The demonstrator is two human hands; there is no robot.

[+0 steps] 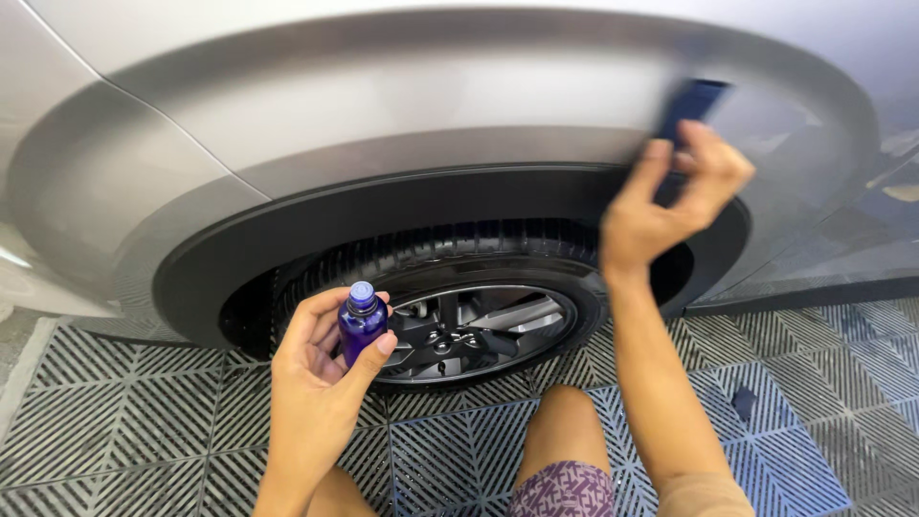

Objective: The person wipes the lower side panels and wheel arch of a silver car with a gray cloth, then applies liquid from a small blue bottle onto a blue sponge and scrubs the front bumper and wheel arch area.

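Note:
My left hand (321,369) holds a small blue bottle (362,325) upright in front of the car's wheel (459,306). Raised to the right, my right hand (670,196) grips a dark blue applicator pad (691,103) and presses it against the silver car body (431,86) above the black wheel arch trim (383,206). That hand and the pad are blurred by motion. The bottle has its cap on.
The dark tyre and grey alloy rim sit in the wheel arch straight ahead. A grated tile floor (124,402) in grey and blue lies underneath. My knee (567,421) and patterned shorts (565,490) show at the bottom.

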